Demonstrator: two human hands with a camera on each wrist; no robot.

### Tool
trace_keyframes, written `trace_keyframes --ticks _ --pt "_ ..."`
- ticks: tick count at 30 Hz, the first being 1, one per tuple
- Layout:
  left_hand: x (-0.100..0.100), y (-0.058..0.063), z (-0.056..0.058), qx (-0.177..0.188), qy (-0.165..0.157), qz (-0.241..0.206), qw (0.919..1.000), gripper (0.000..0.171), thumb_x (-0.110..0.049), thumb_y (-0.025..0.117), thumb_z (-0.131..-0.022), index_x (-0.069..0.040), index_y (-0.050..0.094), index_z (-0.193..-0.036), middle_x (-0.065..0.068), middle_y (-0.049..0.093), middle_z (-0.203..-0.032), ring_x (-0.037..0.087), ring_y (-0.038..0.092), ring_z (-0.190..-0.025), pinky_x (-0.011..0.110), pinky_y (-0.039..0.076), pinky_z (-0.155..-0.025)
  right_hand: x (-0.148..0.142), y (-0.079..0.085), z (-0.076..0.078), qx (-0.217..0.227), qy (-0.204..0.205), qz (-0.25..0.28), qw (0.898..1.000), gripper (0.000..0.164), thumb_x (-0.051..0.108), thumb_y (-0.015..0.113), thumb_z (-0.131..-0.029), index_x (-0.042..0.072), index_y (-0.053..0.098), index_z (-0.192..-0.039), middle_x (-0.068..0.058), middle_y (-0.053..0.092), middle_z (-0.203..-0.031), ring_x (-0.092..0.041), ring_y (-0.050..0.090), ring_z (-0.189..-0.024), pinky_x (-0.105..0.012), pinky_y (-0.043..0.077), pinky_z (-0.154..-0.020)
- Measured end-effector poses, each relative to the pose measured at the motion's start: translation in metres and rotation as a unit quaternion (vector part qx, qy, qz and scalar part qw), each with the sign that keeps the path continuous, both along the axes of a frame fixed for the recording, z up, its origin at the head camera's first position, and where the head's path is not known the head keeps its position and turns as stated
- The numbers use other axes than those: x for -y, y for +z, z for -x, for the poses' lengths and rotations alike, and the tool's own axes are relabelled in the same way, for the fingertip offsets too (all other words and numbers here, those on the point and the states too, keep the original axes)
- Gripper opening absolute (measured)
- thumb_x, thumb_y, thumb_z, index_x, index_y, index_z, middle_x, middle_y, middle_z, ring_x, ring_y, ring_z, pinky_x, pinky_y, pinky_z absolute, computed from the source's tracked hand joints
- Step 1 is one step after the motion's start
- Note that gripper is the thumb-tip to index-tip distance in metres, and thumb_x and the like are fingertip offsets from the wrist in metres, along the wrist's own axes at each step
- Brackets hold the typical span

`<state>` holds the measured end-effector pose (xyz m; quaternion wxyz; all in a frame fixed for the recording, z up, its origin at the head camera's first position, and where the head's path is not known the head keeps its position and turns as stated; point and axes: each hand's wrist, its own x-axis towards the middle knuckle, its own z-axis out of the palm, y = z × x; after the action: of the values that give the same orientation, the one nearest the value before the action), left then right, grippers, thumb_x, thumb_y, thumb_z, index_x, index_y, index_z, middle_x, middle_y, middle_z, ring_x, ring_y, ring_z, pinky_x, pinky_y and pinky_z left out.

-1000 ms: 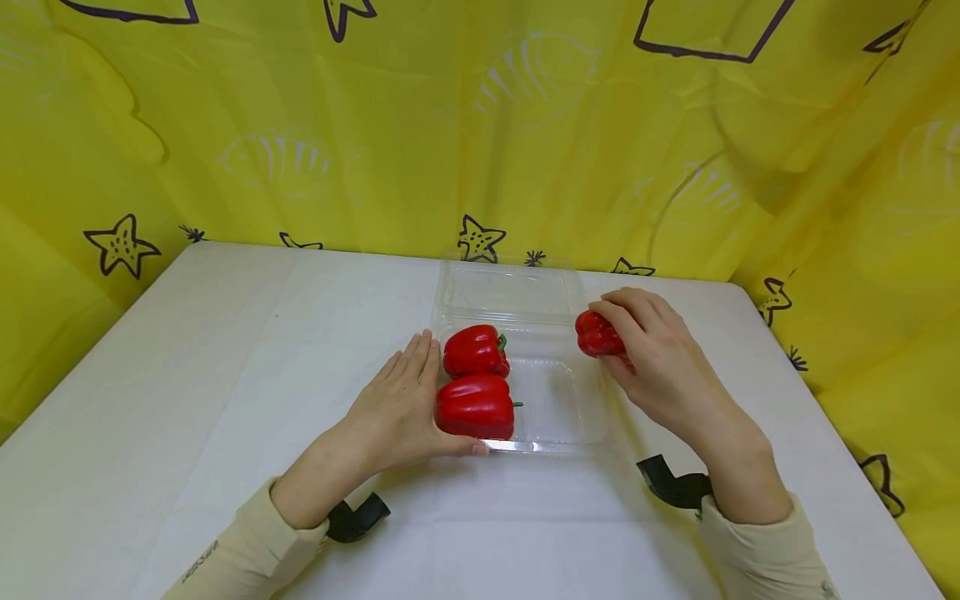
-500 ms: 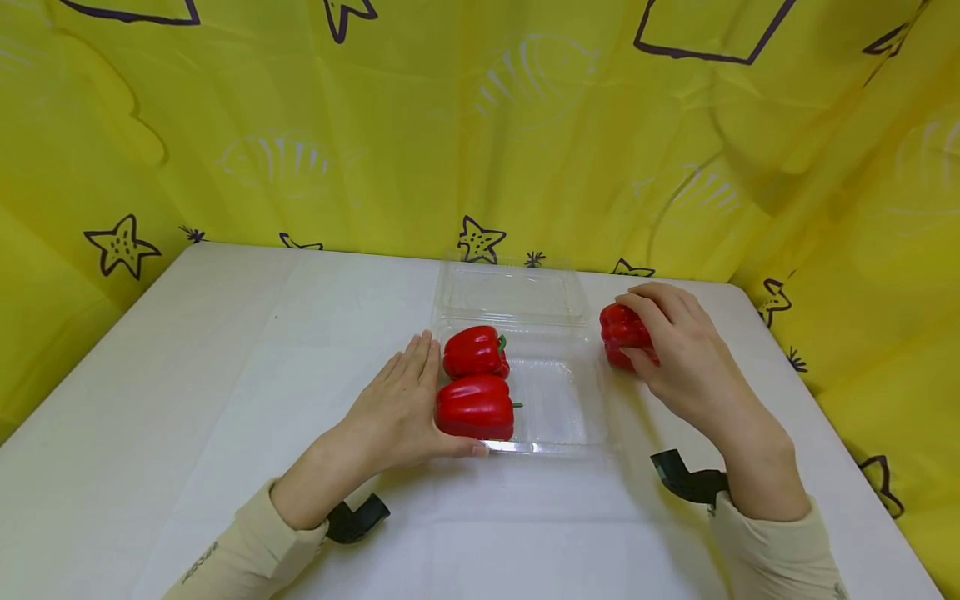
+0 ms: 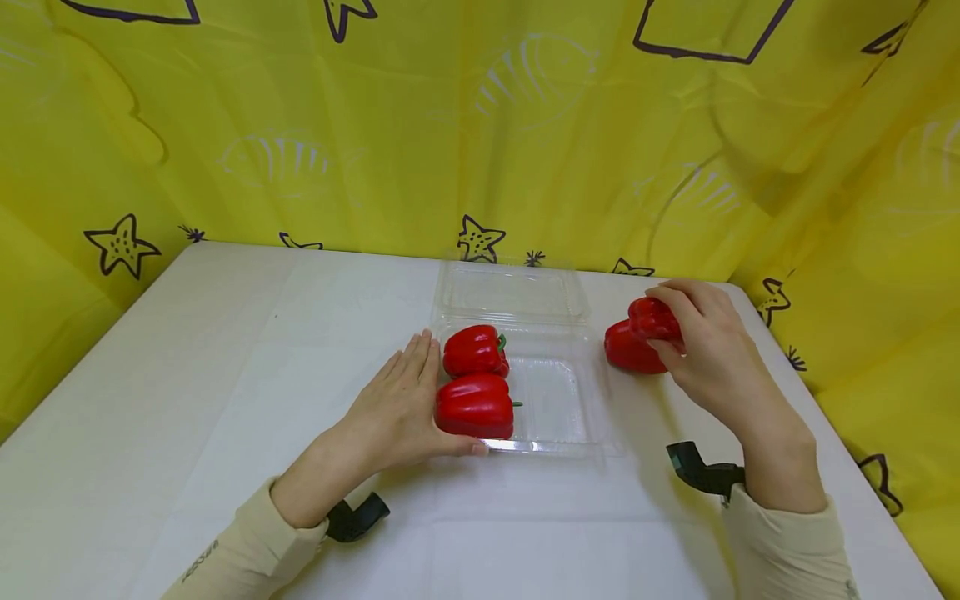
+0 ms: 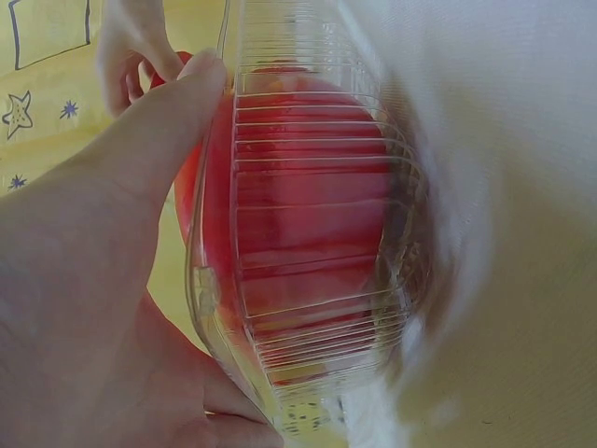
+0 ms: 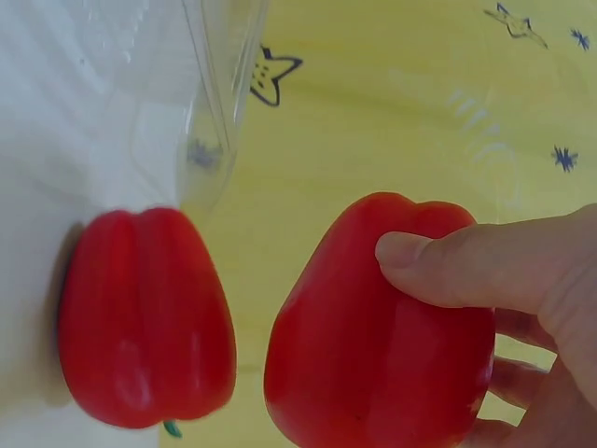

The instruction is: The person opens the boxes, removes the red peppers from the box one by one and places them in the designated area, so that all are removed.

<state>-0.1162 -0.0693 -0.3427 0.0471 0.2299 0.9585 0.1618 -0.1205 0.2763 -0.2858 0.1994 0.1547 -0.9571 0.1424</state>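
Observation:
Two red bell peppers, a rear one [image 3: 474, 351] and a front one [image 3: 477, 407], lie side by side in the left half of a clear plastic clamshell box [image 3: 555, 400]. My left hand [image 3: 397, 408] rests against the box's left side, fingers straight, thumb along the front rim. Right of the box, my right hand [image 3: 712, 358] grips another red bell pepper [image 5: 382, 327] between thumb and fingers, raised off the table. Below and left of it, a red bell pepper [image 5: 145, 317] with a green stem lies on the white surface, partly covered in the head view.
The box's lid [image 3: 513, 293] is folded back flat toward the yellow curtain [image 3: 375, 150], which rises behind and at the sides of the white table [image 3: 225, 350]. A black wrist mount [image 3: 358, 518] sticks out by the left sleeve, another [image 3: 705, 471] by the right.
My right hand has moved right, away from the box, with its bell pepper. The bell pepper lying on the table has come into sight beside it. My left hand stays in place.

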Motion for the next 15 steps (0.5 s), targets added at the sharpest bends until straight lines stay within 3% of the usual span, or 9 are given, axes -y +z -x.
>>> trace_keyframes --ticks 8,15 --pt "0.0 0.0 0.001 0.004 0.002 -0.001 1.0 0.128 -0.074 0.072 -0.069 0.005 0.019 -0.155 0.022 0.018 -0.164 0.039 0.018 -0.153 0.054 0.027 -0.12 -0.018 -0.002 0.001 -0.024 -0.01 0.018 0.999 0.056 -0.011 0.077 -0.075 -0.004 0.057 -0.127 -0.025 0.052 -0.129 -0.044 0.04 -0.124 -0.062 0.043 -0.095" --pt "0.0 0.0 0.001 0.002 0.001 -0.001 1.0 0.128 -0.074 0.072 -0.069 0.006 0.02 -0.155 0.022 0.018 -0.164 0.039 0.018 -0.153 0.054 0.027 -0.12 -0.03 -0.004 0.003 -0.02 -0.029 0.024 0.999 0.06 -0.013 0.078 -0.072 -0.006 0.055 -0.127 -0.029 0.051 -0.129 -0.047 0.04 -0.12 -0.064 0.046 -0.088"
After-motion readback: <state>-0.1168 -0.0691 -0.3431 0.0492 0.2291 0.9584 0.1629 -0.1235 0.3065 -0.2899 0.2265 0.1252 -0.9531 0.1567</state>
